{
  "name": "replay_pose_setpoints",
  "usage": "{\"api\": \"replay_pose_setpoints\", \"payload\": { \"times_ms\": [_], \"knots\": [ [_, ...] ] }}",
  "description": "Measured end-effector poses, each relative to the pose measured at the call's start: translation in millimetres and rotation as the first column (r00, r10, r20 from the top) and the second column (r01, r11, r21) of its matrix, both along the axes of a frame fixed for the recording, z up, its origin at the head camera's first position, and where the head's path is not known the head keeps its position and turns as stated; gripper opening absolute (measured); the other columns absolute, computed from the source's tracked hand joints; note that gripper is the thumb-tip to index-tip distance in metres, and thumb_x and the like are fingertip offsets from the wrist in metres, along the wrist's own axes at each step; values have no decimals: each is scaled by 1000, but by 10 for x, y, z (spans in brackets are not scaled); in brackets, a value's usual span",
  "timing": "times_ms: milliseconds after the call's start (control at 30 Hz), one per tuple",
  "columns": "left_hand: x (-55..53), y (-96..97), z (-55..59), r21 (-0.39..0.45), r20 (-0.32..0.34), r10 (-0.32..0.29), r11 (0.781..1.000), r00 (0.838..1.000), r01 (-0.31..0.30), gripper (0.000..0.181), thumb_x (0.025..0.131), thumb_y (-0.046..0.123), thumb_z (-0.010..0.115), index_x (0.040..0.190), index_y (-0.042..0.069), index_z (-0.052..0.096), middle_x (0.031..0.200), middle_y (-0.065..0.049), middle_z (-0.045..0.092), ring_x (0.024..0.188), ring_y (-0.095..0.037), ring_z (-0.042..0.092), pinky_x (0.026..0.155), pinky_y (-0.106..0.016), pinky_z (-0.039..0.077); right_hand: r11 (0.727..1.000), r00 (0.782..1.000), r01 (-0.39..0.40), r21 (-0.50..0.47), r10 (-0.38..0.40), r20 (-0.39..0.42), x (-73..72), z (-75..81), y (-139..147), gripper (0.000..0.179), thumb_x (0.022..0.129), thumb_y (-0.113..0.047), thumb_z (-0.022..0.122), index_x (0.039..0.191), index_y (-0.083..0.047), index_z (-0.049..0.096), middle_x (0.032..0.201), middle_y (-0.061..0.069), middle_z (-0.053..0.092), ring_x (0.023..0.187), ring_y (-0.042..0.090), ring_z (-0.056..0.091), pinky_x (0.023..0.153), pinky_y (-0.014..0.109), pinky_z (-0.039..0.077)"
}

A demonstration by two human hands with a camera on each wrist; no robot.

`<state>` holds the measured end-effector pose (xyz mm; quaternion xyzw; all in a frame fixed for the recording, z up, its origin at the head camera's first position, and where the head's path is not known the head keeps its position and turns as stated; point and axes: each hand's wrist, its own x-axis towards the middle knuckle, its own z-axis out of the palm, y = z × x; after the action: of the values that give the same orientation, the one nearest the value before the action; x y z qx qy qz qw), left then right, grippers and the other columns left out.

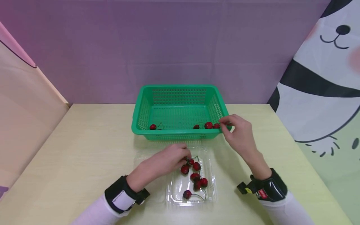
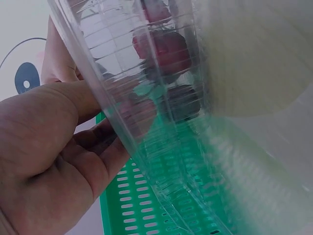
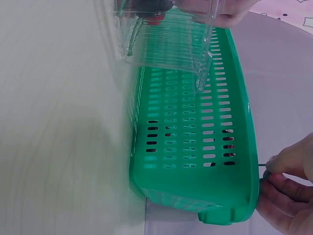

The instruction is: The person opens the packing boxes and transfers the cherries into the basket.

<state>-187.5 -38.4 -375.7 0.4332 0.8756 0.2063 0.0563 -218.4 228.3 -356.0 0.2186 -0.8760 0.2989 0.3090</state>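
your right hand [image 1: 239, 134] pinches a stem [image 3: 262, 165]; left hand [image 1: 167, 159], can't tell; cherries [image 1: 196, 166] look light, slick, bruisable, so take stems.

purple backdrop [image 1: 174, 50] | pale tabletop [image 1: 98, 134] | cartoon-print panel [image 1: 317, 78], right | beige panel [image 1: 22, 109], left

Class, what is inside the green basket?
Cherries show in the green basket, near its front rim. That rim partly covers them; anything lying low behind it cannot be made out.

Basket [image 1: 174, 132] behind tray [image 1: 177, 186], cherries [image 1: 203, 182] in both, both on table [image 1: 92, 140]
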Motion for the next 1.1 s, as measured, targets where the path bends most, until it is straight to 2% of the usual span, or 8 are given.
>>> {"api": "replay_pose_setpoints", "payload": {
  "times_ms": [100,700,1100],
  "knots": [
    [-5,2,-7,10,0,-8,1000,1000,8,14,88,5,73,101,10,73,97,1,63,85,-8,60,70,-9,44,1000,1000,2,8,-2,2,2,-1,1,11,79,8,71,89,1,72,85,7,68,71,20,65,60,9,39],
    [2,25,0,79,-29,-85,993,996,87,12,90,0,68,96,10,72,93,3,60,82,-6,58,69,-7,42,999,1000,17,29,-16,-10,9,-11,3,14,78,10,68,87,0,72,85,5,67,72,18,65,62,8,39],
    [3,20,-19,115,-127,-142,981,982,156,10,89,2,70,97,8,73,93,2,60,83,-7,59,72,-5,41,1000,1000,11,24,-11,3,24,1,7,13,80,10,68,88,0,72,86,5,67,73,18,65,64,8,40]
  ]
}}
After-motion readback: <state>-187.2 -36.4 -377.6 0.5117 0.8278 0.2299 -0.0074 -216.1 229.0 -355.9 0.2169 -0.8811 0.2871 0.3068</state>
